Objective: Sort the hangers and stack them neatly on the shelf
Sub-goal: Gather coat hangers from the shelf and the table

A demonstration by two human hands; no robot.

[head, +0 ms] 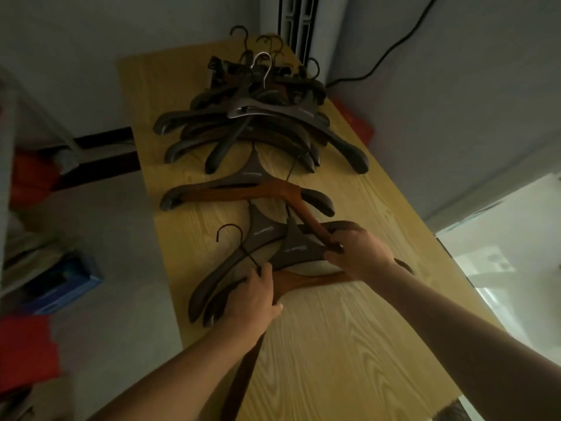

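On the light wooden table top (349,344) lie many wooden hangers. A big tangled pile of dark hangers (258,126) fills the far end. In the middle a dark hanger (252,177) lies under an orange-brown hanger (273,191). Nearer me are two dark hangers (264,235) overlapping, and a second orange-brown hanger (306,279) beneath them. My left hand (258,294) grips the neck of this orange-brown hanger by the dark hangers' left arms. My right hand (358,250) pinches the lower end of the middle orange-brown hanger.
A grey wall with a black cable (394,47) stands behind the table. Left of the table, on the floor, sit a blue box (63,287) and red items (24,350). A red object (355,123) lies past the table's right edge. A dark strip (239,378) hangs below my left wrist.
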